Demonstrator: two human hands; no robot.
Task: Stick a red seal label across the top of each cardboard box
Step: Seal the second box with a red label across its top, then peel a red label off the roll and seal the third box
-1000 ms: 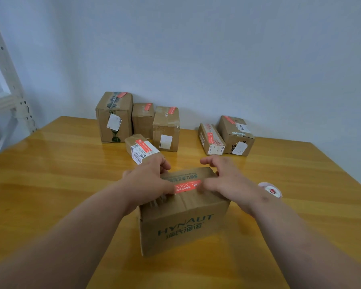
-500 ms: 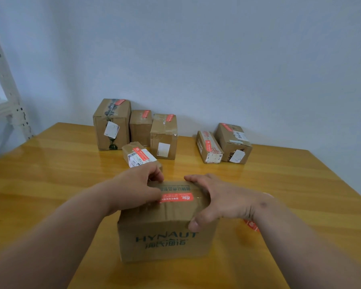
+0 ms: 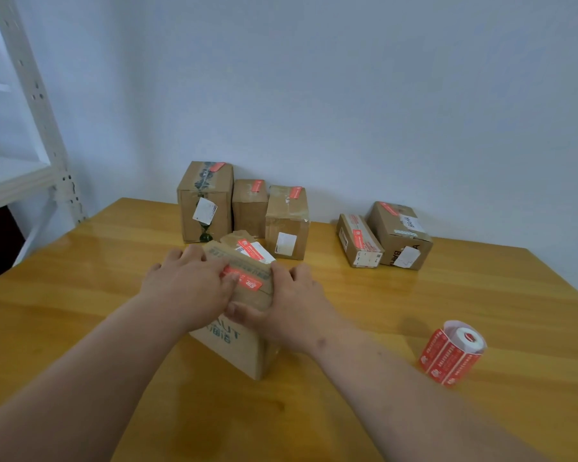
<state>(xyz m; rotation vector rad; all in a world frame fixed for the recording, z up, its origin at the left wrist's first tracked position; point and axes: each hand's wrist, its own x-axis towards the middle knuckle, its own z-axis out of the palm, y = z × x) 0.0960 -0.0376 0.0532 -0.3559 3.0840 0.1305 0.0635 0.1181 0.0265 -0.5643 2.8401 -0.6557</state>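
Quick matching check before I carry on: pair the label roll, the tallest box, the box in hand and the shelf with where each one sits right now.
Things:
1. label roll
2. tallest box
3. held box
4. shelf

Places:
A. far left, off the table
B. between both hands
C. near right on the table
D. left end of the back row

Pairs: 1-C, 2-D, 3-B, 4-A

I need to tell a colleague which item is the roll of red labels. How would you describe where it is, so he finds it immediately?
Start from the wooden table and look at its right side, near the front. There the roll of red labels lies alone, away from the cardboard boxes by the wall. It is the only round thing there, with a white core.
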